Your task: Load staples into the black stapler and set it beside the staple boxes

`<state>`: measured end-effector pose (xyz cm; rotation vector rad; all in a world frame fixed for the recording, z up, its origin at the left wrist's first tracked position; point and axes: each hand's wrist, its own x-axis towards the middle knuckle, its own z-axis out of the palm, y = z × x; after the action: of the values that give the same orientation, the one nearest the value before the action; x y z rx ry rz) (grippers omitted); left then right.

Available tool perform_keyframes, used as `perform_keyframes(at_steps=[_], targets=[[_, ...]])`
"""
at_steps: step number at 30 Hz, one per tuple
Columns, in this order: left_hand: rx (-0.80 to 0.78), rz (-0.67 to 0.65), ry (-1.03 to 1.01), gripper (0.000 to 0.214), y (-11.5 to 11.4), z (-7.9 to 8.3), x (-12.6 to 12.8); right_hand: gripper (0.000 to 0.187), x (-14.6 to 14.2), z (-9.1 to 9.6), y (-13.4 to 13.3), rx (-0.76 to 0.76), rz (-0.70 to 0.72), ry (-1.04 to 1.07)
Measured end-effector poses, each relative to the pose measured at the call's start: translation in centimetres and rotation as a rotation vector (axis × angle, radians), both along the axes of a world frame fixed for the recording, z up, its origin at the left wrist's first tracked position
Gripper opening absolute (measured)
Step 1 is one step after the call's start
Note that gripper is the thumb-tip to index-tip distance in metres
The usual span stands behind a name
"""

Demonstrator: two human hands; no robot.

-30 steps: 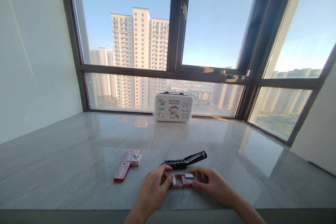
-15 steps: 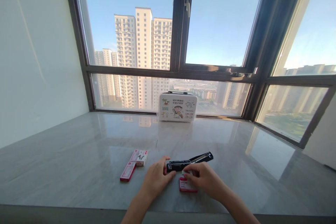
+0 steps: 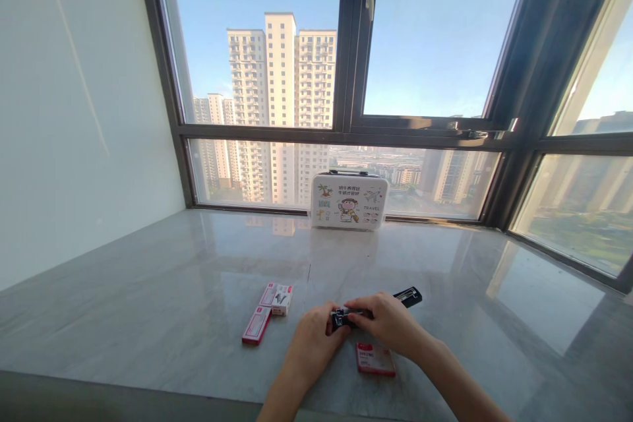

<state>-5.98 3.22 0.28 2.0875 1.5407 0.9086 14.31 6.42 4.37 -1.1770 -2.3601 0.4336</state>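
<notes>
A black stapler lies on the marble ledge with its top swung open and its far arm pointing to the right. My left hand is closed around the stapler's left end, thumb in front and fingers behind. Over the stapler's middle, my right hand has thumb and forefinger pinched close to the metal track. Whatever small piece is between those fingertips is mostly hidden. Just below my right hand, a flat red-and-white staple box lies on the ledge.
Several small red-and-white boxes lie together left of my hands. A white case with cartoon prints stands at the back against the dark-framed window. A white wall bounds the left, and the ledge's front edge runs below.
My right hand has moved from above the red staple box up to the stapler, carrying a small pale piece. My left hand has closed in on the stapler's end. The view has shifted slightly.
</notes>
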Motion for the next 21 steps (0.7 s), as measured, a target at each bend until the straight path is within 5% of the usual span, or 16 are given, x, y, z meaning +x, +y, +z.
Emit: perform_keyframes(at_steps=[9, 14, 21], targets=[[-0.004, -0.005, -0.110, 0.033, -0.2, 0.5, 0.0, 0.027, 1.0, -1.5, -0.8, 0.036, -0.240, 0.143], [0.127, -0.060, -0.187, 0.024, -0.1, 1.2, 0.3, 0.029, 1.7, -3.1, -0.6, -0.074, -0.228, 0.243], [0.058, -0.080, -0.219, 0.026, 0.4, 1.1, 0.6, 0.042, 0.3, -5.3, 0.0, -0.252, -0.217, 0.499]])
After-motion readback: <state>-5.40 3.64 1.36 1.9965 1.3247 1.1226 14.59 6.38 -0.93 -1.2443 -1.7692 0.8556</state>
